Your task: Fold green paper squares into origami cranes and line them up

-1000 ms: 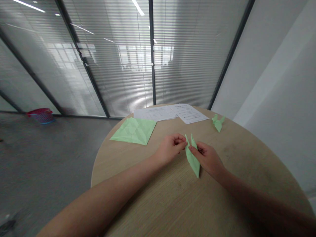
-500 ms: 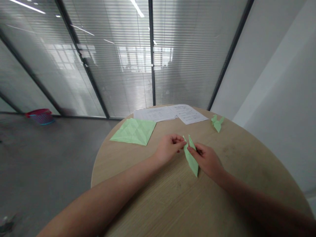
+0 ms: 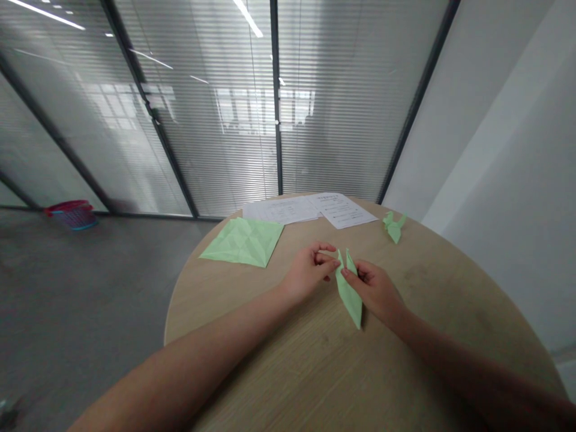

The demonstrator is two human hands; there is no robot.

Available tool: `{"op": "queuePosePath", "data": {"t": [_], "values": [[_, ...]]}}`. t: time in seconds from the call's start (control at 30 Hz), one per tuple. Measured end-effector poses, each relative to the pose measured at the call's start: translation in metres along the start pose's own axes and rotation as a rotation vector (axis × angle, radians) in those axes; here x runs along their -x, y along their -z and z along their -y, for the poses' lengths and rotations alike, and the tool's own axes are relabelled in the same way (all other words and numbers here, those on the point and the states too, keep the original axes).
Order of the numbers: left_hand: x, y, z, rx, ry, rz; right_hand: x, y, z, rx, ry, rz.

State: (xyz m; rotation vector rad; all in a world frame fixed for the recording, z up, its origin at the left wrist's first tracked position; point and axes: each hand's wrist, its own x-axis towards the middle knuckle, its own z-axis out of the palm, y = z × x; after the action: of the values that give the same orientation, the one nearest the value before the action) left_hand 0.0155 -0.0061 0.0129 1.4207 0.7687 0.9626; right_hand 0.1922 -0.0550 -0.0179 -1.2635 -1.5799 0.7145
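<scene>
A folded green origami paper (image 3: pixel 349 295), long and narrow with a split top of two points, is held a little above the table with its lower tip toward me. My right hand (image 3: pixel 377 290) pinches its right side, the thumb lying across the front. At the upper left edge is my left hand (image 3: pixel 310 264), its thumb tip and a curled finger closed at the left point, the index finger slightly raised. An opened green sheet (image 3: pixel 245 241) with many creases lies flat to the left. A finished folded green paper figure (image 3: pixel 395 228) stands at the far right.
The round wooden table (image 3: pixel 288 366) carries printed white sheets (image 3: pixel 344 210) at its far edge. A red and blue basket (image 3: pixel 72 215) rests on the floor at left. Glass panels with blinds (image 3: pixel 225 150) and a white wall rise behind the table.
The left index finger has lifted a little away from the thumb. The folded paper has tilted slightly more upright, while the right hand keeps its grip.
</scene>
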Motion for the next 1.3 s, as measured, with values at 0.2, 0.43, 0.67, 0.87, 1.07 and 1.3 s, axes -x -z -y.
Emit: {"op": "queuePosePath", "data": {"t": [0.2,0.43,0.67,0.87,1.07,1.3], "values": [[0.000,0.002,0.005,-0.170,0.034,0.100,0.000,0.001,0.002,-0.021,-0.033,0.000],[0.002,0.000,-0.001,-0.188,0.014,0.068,0.000,-0.001,0.003,-0.088,-0.050,0.087],[0.004,-0.001,-0.006,-0.207,-0.026,-0.002,0.002,-0.003,0.005,-0.035,-0.017,0.105],[-0.001,0.011,-0.017,-0.137,-0.102,-0.244,0.003,-0.003,0.002,-0.020,-0.040,0.144],[-0.007,0.028,-0.025,-0.134,-0.097,-0.167,-0.001,0.001,0.001,-0.202,-0.117,0.167],[-0.009,0.034,-0.017,-0.197,-0.004,0.158,0.000,0.001,0.002,-0.304,-0.179,0.228]]}}
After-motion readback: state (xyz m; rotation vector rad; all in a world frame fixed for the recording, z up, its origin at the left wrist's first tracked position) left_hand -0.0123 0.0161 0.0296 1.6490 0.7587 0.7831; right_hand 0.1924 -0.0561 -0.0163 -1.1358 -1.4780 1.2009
